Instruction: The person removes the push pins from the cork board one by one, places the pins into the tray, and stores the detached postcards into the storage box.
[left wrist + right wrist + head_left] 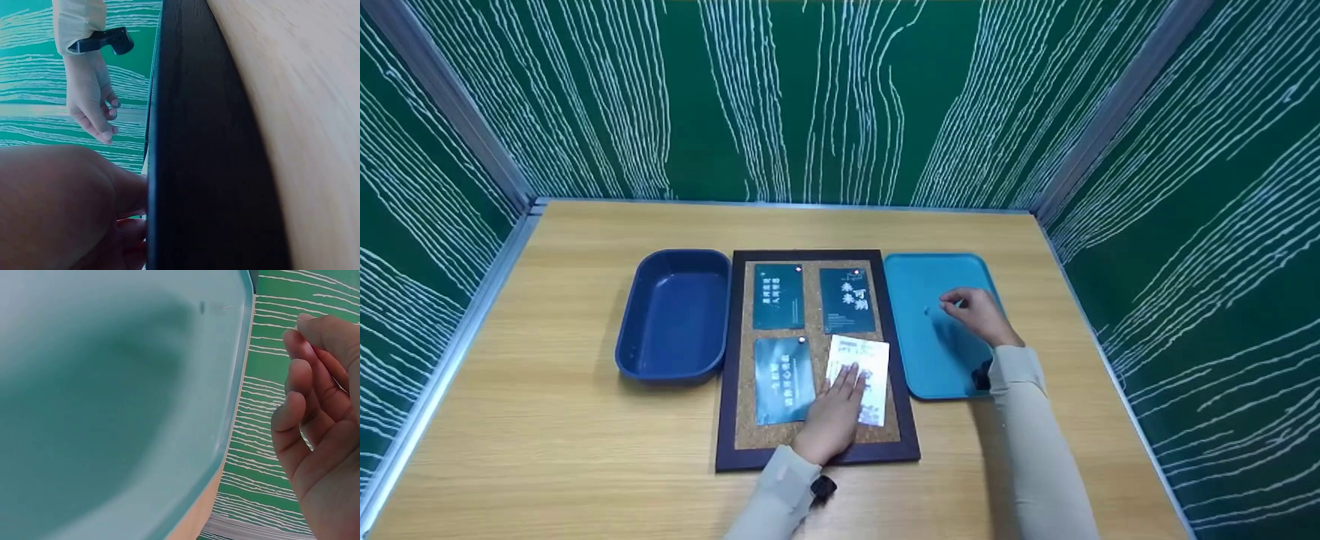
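Observation:
My left hand [832, 421] rests flat with its fingers straight on a white printed card [875, 397], at the lower right of a dark-framed corkboard [744, 439]. My right hand [981, 316] hovers over a light-blue tray [911, 375]. In the right wrist view, that hand's thumb and forefinger meet at the tips [304, 320]; a tiny pale bit shows between them, like a clear pushpin, mostly hidden. Another small pin [226, 307] lies on the tray. Three teal cards [778, 296] are on the cork, each with a pin at its top right corner.
A deep dark-blue basin [675, 322] stands against the left side of the corkboard. The tray lies along its right side. Green walls with white wavy lines [840, 97] enclose the wooden table [547, 420] at the back and sides.

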The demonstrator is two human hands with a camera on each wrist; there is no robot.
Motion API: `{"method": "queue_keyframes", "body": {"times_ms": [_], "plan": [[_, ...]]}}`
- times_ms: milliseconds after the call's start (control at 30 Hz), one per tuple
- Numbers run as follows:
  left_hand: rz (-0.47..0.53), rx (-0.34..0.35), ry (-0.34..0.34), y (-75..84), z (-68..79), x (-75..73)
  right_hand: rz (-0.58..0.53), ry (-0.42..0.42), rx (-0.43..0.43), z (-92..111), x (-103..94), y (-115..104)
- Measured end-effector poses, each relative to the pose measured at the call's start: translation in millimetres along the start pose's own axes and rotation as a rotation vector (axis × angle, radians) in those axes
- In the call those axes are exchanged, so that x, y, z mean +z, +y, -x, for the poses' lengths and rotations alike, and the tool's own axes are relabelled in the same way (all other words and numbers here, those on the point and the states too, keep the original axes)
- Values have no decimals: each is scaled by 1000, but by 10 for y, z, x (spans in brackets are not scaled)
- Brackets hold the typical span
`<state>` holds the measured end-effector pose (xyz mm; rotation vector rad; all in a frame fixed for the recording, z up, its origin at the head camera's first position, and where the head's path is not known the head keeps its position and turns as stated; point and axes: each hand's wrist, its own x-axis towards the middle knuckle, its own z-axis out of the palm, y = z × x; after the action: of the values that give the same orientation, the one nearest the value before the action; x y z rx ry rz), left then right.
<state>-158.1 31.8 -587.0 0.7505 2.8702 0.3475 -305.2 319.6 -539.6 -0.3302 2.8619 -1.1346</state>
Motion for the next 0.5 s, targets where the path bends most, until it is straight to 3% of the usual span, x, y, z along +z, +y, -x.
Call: {"method": "queue_keyframes", "body": {"times_ms": [233, 500], "plan": [[-2, 2, 4, -1, 14, -12, 4, -24, 59, 14, -2, -14], [-21, 11, 26, 0, 18, -5, 8, -33, 69, 33, 4, -25]]}}
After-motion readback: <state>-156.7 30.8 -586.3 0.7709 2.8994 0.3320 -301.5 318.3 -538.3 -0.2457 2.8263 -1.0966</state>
